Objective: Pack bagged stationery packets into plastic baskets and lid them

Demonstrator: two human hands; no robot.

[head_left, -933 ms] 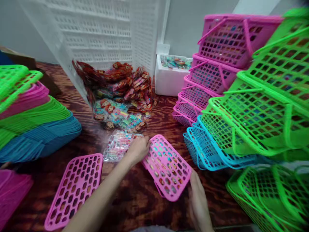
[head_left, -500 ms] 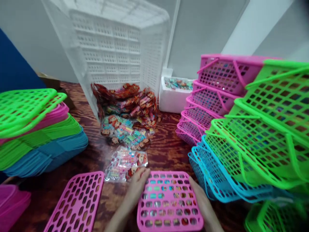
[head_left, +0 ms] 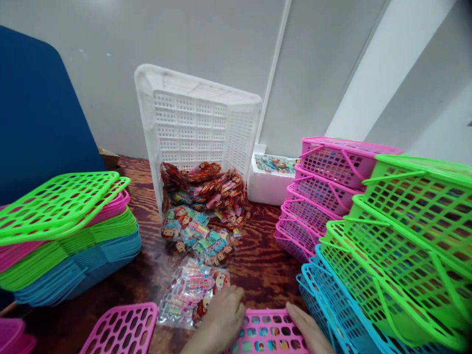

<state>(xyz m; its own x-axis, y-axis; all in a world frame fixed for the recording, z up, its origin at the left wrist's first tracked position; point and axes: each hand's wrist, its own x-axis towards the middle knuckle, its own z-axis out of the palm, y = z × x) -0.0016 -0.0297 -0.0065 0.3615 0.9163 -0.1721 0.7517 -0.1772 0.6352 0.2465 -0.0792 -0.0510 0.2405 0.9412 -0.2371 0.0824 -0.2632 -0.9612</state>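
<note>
A pink lidded basket [head_left: 271, 333] lies at the bottom centre, partly cut off by the frame; packaged items show through the holes of its lid. My left hand [head_left: 223, 314] is closed over its far left corner, fingers curled. Along the far right corner and side presses my right hand [head_left: 308, 327], its fingers together on the rim. Just beyond my left hand are clear plastic packets [head_left: 191, 292] with cartoon figures and pink pieces. A loose pink lid [head_left: 120, 327] rests to the left of my left arm.
A white crate [head_left: 191, 103] on its side spills red packets [head_left: 210, 191]. Behind stands a white box [head_left: 271, 184]. Filled pink baskets [head_left: 320, 182], green baskets [head_left: 420, 231] and blue baskets [head_left: 332, 290] are stacked at right. Green lids [head_left: 66, 201] top a coloured pile at left.
The view has tilted upward, so everything sits lower in the picture. My left hand has curled further over the pink basket's corner; my right hand stays at its right side.
</note>
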